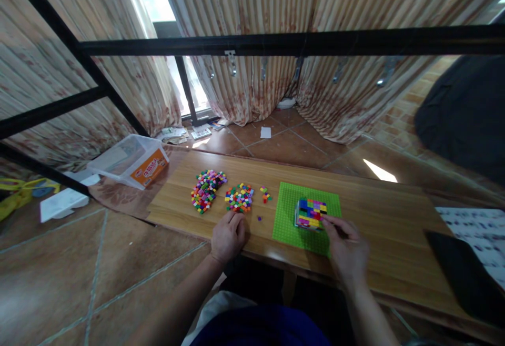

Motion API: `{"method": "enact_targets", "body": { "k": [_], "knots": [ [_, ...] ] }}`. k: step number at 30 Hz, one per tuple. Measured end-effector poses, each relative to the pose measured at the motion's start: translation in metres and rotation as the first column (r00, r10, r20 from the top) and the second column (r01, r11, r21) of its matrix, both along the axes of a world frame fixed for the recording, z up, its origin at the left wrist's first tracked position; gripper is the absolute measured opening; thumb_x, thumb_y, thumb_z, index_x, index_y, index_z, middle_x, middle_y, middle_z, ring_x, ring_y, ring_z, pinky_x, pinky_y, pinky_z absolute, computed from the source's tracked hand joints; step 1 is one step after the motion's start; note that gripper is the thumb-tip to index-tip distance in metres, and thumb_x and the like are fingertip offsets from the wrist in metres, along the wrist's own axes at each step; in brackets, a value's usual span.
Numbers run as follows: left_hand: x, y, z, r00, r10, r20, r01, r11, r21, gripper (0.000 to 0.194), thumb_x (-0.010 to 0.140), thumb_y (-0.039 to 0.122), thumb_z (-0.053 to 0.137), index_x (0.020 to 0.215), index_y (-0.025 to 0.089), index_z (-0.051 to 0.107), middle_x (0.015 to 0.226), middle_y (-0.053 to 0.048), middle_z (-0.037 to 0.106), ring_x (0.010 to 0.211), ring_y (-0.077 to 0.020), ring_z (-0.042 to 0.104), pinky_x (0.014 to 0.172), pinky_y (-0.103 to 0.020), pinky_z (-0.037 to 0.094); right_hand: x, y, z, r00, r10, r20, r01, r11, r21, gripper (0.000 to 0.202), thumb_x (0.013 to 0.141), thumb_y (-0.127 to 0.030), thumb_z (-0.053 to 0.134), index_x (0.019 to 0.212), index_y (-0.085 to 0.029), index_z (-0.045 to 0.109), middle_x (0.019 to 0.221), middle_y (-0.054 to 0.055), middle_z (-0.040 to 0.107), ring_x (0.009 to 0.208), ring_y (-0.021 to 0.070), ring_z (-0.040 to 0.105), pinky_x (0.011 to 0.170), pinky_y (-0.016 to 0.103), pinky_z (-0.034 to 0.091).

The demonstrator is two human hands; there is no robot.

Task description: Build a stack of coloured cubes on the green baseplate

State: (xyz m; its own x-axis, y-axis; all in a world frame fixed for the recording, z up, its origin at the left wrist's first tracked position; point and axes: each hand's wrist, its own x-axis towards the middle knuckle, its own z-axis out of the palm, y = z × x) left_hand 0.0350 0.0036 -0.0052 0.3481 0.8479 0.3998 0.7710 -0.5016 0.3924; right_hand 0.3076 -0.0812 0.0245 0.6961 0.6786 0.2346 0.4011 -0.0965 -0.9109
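A small block built of multicoloured toy bricks (pixel 311 212) stands on a green studded baseplate (pixel 285 214). My right hand (pixel 349 248) reaches in from the right, thumb and finger pinched against the block's right front corner; anything between the fingertips is too small to make out. Near the table's front edge rests my left hand (pixel 228 236), its fingers curled, just in front of a pile of loose bricks (pixel 239 197). What those fingers hold, if anything, is hidden. A single purple brick (pixel 259 219) lies between that hand and the baseplate.
On the wooden table (pixel 386 230) are a larger brick pile (pixel 205 191) at left and a few loose bricks (pixel 265 194). A clear plastic bin (pixel 132 161) stands beyond the left end. A dark flat object (pixel 461 270) and a printed sheet (pixel 473 233) lie at right.
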Motion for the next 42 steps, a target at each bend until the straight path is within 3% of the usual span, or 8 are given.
{"method": "enact_targets", "body": {
  "k": [7, 12, 21, 27, 30, 36, 39, 42],
  "knots": [
    [0.001, 0.000, 0.003, 1.000, 0.005, -0.003, -0.005, 1.000, 0.010, 0.019, 0.093, 0.021, 0.046, 0.092, 0.021, 0.065, 0.088, -0.005, 0.066, 0.080, -0.0163, 0.063, 0.073, -0.027, 0.051, 0.007, 0.010, -0.009, 0.880, -0.022, -0.474, 0.067, 0.995, 0.077, 0.039, 0.057, -0.042, 0.083, 0.085, -0.017, 0.072, 0.083, 0.004, 0.072, 0.072, 0.0164, 0.065, 0.067, 0.032, 0.054],
    [0.001, -0.001, 0.002, 1.000, 0.009, -0.011, -0.009, 1.000, 0.008, 0.018, 0.093, 0.021, 0.046, 0.092, 0.022, 0.065, 0.088, -0.005, 0.066, 0.081, -0.0166, 0.063, 0.073, -0.026, 0.050, 0.008, 0.014, -0.008, 0.847, 0.000, -0.531, 0.058, 0.994, 0.092, 0.033, 0.055, -0.036, 0.084, 0.080, -0.018, 0.072, 0.078, 0.001, 0.070, 0.066, 0.0126, 0.062, 0.055, 0.024, 0.050],
    [0.000, -0.001, 0.001, 1.000, 0.002, -0.009, -0.002, 1.000, -0.009, 0.018, 0.094, 0.021, 0.046, 0.094, 0.021, 0.064, 0.091, -0.005, 0.065, 0.084, -0.0168, 0.063, 0.075, -0.027, 0.050, 0.007, 0.016, -0.002, 0.795, -0.017, -0.607, 0.063, 0.997, 0.054, 0.033, 0.051, -0.033, 0.085, 0.077, -0.019, 0.070, 0.076, -0.001, 0.069, 0.066, 0.0105, 0.061, 0.055, 0.021, 0.046],
    [0.000, -0.001, 0.003, 1.000, -0.008, 0.002, 0.008, 1.000, -0.007, 0.018, 0.093, 0.020, 0.046, 0.094, 0.021, 0.064, 0.090, -0.005, 0.065, 0.083, -0.0167, 0.062, 0.074, -0.026, 0.050, 0.004, 0.011, -0.004, 0.805, 0.004, -0.594, 0.046, 0.997, 0.070, 0.035, 0.054, -0.037, 0.085, 0.080, -0.019, 0.070, 0.080, 0.001, 0.070, 0.070, 0.0124, 0.062, 0.057, 0.023, 0.046],
    [0.000, -0.001, 0.003, 1.000, -0.011, 0.010, 0.011, 1.000, -0.006, 0.019, 0.093, 0.020, 0.046, 0.094, 0.021, 0.064, 0.089, -0.005, 0.065, 0.083, -0.0165, 0.062, 0.074, -0.026, 0.050, 0.003, 0.004, -0.003, 0.814, -0.041, -0.579, 0.139, 0.982, 0.126, 0.036, 0.057, -0.039, 0.084, 0.083, -0.019, 0.069, 0.081, 0.001, 0.069, 0.067, 0.0113, 0.060, 0.056, 0.023, 0.045],
    [0.000, 0.000, 0.001, 1.000, -0.001, 0.004, 0.001, 1.000, -0.003, 0.018, 0.093, 0.021, 0.046, 0.094, 0.020, 0.064, 0.089, -0.005, 0.065, 0.082, -0.0167, 0.062, 0.075, -0.027, 0.050, -0.012, -0.014, 0.022, 0.876, -0.171, -0.451, 0.282, 0.940, 0.190, 0.030, 0.066, -0.040, 0.079, 0.082, -0.017, 0.069, 0.068, -0.003, 0.062, 0.059, 0.0077, 0.051, 0.056, 0.021, 0.041],
    [0.000, -0.001, 0.002, 1.000, -0.001, 0.021, 0.002, 1.000, -0.008, 0.018, 0.093, 0.020, 0.046, 0.094, 0.021, 0.064, 0.090, -0.005, 0.065, 0.083, -0.0164, 0.063, 0.075, -0.027, 0.051, -0.032, -0.021, 0.032, 0.938, -0.130, -0.321, 0.183, 0.973, 0.139, 0.029, 0.071, -0.043, 0.076, 0.083, -0.018, 0.070, 0.072, 0.000, 0.066, 0.065, 0.0112, 0.058, 0.062, 0.024, 0.046],
    [0.001, -0.002, 0.004, 0.999, -0.004, 0.033, 0.004, 1.000, -0.007, 0.019, 0.093, 0.021, 0.046, 0.093, 0.021, 0.064, 0.089, -0.005, 0.065, 0.083, -0.0160, 0.063, 0.075, -0.026, 0.051, -0.059, -0.024, 0.030, 0.978, 0.079, -0.195, -0.061, 0.993, 0.097, 0.025, 0.078, -0.042, 0.070, 0.088, -0.019, 0.071, 0.085, 0.003, 0.071, 0.079, 0.0162, 0.065, 0.074, 0.029, 0.051]
  ]
}}
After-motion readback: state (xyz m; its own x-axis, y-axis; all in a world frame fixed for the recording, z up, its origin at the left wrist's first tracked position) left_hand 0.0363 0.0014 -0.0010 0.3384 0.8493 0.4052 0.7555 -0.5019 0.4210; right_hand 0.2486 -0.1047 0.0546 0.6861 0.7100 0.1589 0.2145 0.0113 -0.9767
